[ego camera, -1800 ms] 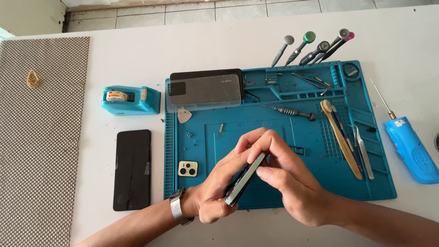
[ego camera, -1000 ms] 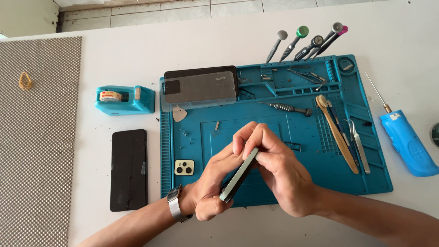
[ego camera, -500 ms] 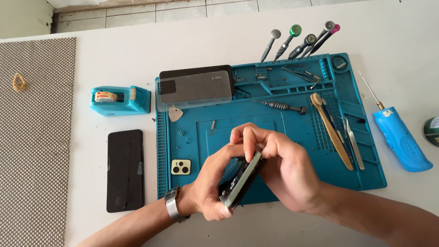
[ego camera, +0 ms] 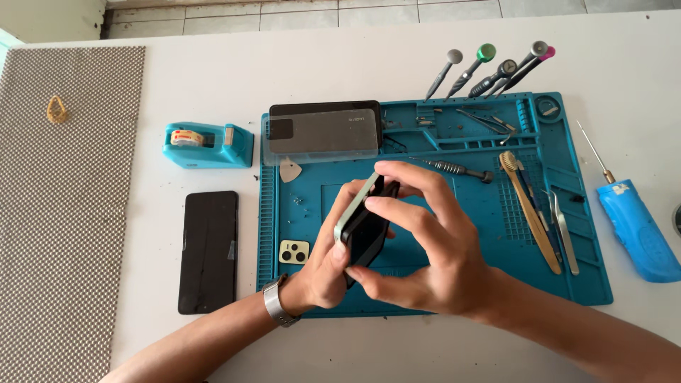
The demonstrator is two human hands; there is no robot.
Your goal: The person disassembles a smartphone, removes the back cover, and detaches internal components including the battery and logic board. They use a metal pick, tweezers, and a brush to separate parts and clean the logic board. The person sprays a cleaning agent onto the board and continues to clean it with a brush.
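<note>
Both hands hold a smartphone (ego camera: 363, 221) with a pale green frame, tilted on edge above the blue repair mat (ego camera: 440, 284). My left hand (ego camera: 323, 273), with a metal watch on its wrist, grips the phone's lower end from below. My right hand (ego camera: 425, 245) wraps over its dark face, fingertips on the top edge. A small camera cover piece (ego camera: 294, 252) lies on the mat just left of my left hand. Several tiny screws (ego camera: 301, 202) sit near it.
A black phone screen (ego camera: 208, 251) lies left of the mat, beside a blue tape dispenser (ego camera: 207, 145). A clear-lidded dark case (ego camera: 323, 131), a white pick (ego camera: 289, 170), screwdrivers (ego camera: 489, 71), tweezers (ego camera: 564, 230), a brush (ego camera: 528, 213) and a blue electric tool (ego camera: 635, 227) surround the mat. A woven mat (ego camera: 60, 213) lies far left.
The phone has been turned from a thin edge-on pose so its dark face now shows. My right hand has shifted over the top of it. The camera view moved slightly.
</note>
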